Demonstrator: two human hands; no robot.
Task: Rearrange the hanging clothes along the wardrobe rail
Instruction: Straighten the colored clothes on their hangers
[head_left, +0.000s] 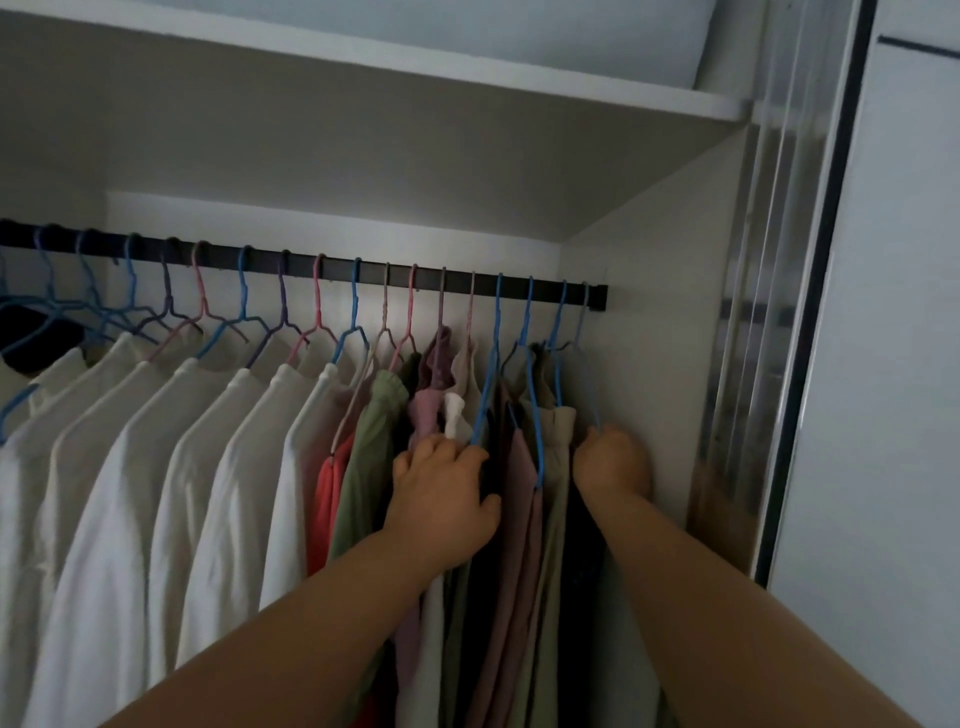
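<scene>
A: At the right end of the black metal wardrobe rail (332, 270), what is held?

B: The last pale-blue wire hanger (586, 364) is gripped by the curled fingers of the right hand (613, 462). The left hand (441, 493) is pushed, fingers loosely bent, into the bunched coloured garments (374, 447); whether anything is pinched cannot be told.

A: How much is judged done?

B: The white shirts (156, 467) are spread evenly along the left. The crowded right-hand group is yet to be spaced.
</scene>
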